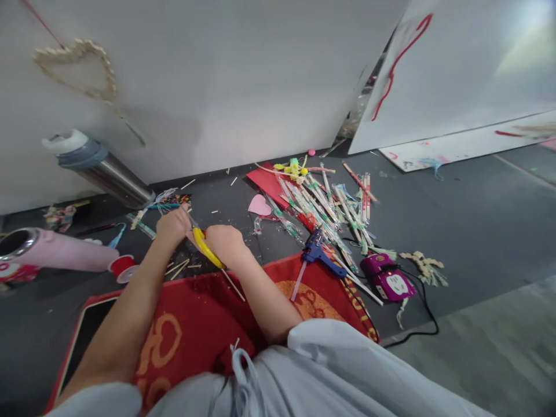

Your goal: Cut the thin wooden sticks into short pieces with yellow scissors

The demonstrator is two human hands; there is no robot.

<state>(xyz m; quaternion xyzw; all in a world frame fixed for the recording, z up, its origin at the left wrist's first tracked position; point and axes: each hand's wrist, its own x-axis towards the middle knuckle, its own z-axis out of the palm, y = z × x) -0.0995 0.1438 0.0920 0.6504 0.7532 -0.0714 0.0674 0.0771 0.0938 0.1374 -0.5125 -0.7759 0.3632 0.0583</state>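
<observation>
My right hand (226,246) is closed around yellow-handled scissors (207,250), whose metal blades point up and left. Just left of it, my left hand (172,226) is closed close to the blades; what lies between its fingers is too hidden to make out. A thin wooden stick (233,285) slants below my right hand over the red cloth (195,313); I cannot tell whether that hand touches it. Short cut stick pieces (179,269) lie on the dark table (226,200) under my hands.
A blue glue gun (319,255) rests at right near a purple box (386,278) with a black cord. Behind are several wrapped sticks (319,202). At left stand a steel bottle (110,171), a lying pink tumbler (72,249) and a red ribbon spool (124,268). White boards (217,75) rise behind.
</observation>
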